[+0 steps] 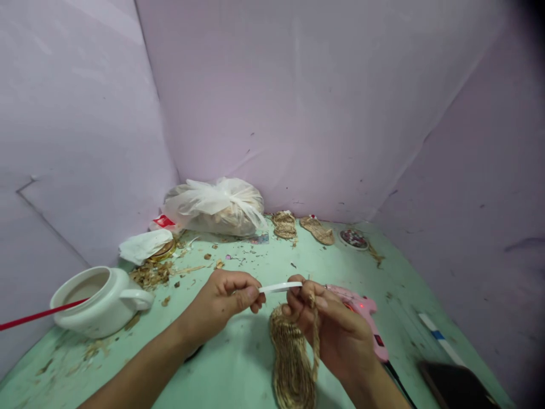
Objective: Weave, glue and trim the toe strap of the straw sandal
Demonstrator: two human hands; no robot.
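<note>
A thin white strip (pixel 280 287) spans the gap between my two hands; its exact kind is not clear. My left hand (pixel 238 292) pinches its left end between thumb and fingers. At the right end, the fingers of my right hand (pixel 330 318) are closed, with a braided straw cord (pixel 315 341) also hanging from them. Below the strip lies a woven straw sandal sole (pixel 290 363), partly covered by my right hand. Just behind that hand rests a pink glue gun (pixel 364 309) with a red light glowing on it.
A white pot (pixel 96 318) with a red stick (pixel 42 316) stands left. At the back are a tied plastic bag (pixel 217 207), small straw sandals (pixel 317 230) and a dish of beads or bits (pixel 354 239). A dark phone-like object (pixel 455 386) lies front right. Straw scraps (pixel 151 274) litter the table.
</note>
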